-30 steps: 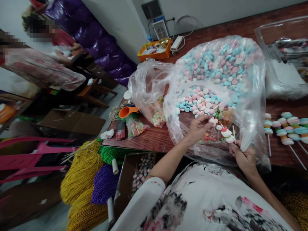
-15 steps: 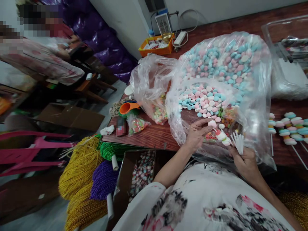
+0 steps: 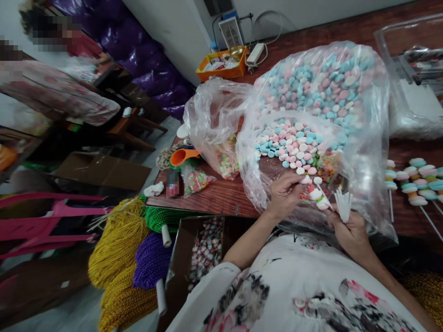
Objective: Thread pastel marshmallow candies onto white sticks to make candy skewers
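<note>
My left hand (image 3: 285,194) pinches a pale pink candy (image 3: 305,180) near the tip of a white stick. Several candies, red, white and green, are threaded on that stick (image 3: 320,198). My right hand (image 3: 349,228) holds the stick's lower end between thumb and finger, along with a bundle of white sticks (image 3: 344,204) pointing up. Just beyond my hands, a large clear plastic bag (image 3: 375,115) lies open, with pink, blue and white candies (image 3: 294,143) spilling toward its mouth. Small orange and green gummies (image 3: 327,168) lie beside them.
Finished candy skewers (image 3: 418,182) lie at the right. Farther left are an orange scoop (image 3: 180,157), a small bag of gummies (image 3: 197,180) and an orange tray (image 3: 223,71). A box of candies (image 3: 207,244) stands below the table edge. Other people sit at the far left.
My left hand has drawn slightly back from the stick's tip with the pale candy, and the candies on the stick sit a little more apart. The view has shifted slightly.
</note>
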Motion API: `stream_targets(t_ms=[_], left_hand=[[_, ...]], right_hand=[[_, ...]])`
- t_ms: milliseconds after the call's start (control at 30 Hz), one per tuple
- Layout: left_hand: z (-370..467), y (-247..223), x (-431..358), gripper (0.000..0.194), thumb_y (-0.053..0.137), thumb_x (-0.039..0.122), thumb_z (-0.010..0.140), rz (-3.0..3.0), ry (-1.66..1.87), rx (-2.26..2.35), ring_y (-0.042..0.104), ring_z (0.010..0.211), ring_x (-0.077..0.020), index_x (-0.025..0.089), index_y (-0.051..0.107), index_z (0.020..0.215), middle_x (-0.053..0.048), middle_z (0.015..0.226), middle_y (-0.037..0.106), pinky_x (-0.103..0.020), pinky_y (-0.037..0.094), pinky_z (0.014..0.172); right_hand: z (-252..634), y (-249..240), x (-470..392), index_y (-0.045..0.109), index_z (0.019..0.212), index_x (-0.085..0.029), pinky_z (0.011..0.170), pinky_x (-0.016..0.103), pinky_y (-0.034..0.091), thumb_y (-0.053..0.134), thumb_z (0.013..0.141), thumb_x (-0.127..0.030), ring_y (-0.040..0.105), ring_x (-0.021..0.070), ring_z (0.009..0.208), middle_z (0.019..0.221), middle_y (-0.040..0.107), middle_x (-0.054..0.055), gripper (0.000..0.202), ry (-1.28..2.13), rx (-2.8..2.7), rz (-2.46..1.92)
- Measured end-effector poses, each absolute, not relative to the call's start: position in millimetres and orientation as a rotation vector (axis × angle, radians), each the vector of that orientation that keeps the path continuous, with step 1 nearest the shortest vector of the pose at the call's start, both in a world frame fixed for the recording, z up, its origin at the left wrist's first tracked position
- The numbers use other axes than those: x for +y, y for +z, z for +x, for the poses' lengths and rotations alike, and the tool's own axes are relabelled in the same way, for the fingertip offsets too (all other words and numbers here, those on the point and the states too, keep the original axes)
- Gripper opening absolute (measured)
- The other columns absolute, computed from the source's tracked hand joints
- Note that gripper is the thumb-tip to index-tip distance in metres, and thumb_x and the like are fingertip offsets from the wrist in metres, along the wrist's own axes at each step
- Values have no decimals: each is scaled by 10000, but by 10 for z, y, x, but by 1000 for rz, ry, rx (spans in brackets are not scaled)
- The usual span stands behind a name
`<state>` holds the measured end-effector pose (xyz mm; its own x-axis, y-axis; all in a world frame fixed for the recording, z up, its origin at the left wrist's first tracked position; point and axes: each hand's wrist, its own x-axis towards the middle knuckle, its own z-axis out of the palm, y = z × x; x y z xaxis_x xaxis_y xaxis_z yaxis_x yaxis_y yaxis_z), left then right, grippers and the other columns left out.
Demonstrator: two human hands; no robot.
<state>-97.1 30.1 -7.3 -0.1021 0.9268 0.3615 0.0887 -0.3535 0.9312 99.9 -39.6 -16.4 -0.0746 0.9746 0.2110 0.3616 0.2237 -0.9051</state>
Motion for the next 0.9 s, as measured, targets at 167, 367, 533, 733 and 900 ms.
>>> stream_targets(t_ms=[167,367,533,733,900], left_hand=[[-955,-35,262,134,763,352,868,1544,1536,1196,730,896,-188,252,811,944,-61,957,801,-351,582,855],[-935,11,270,218,742,437,881,1465,1495,1188,723,961,-202,237,805,940,-76,988,786,-365,573,922],[-946,121,338,441,751,551,849,1118,1363,1039,717,1034,-196,227,757,1148,-77,1139,763,-323,570,943],[-927,75,344,388,632,553,931,1383,1266,1123,735,1048,-220,233,806,1064,-76,1090,799,-362,563,990],[-866,-9,259,320,614,445,965,1452,1332,1098,726,1105,-220,245,785,1147,-85,1188,782,-377,539,1039]], right_hand=[[817,-72,-424,547,629,-202,523,257,364,577,978,-307,444,109,501,543,475,-35,366,930,-1530,-1224],[734,-118,-349,546,627,-200,512,254,350,565,968,-301,425,108,485,521,463,-40,356,927,-1483,-1234],[925,-216,-254,575,644,-201,517,258,342,613,951,-330,416,112,503,546,467,-37,335,807,-1550,-1333],[917,-267,-308,585,628,-206,520,262,376,612,952,-330,437,113,488,549,505,-29,349,734,-1606,-1326],[918,-300,-321,625,689,-206,516,268,388,599,970,-371,444,121,493,556,506,-27,327,813,-1528,-1342]])
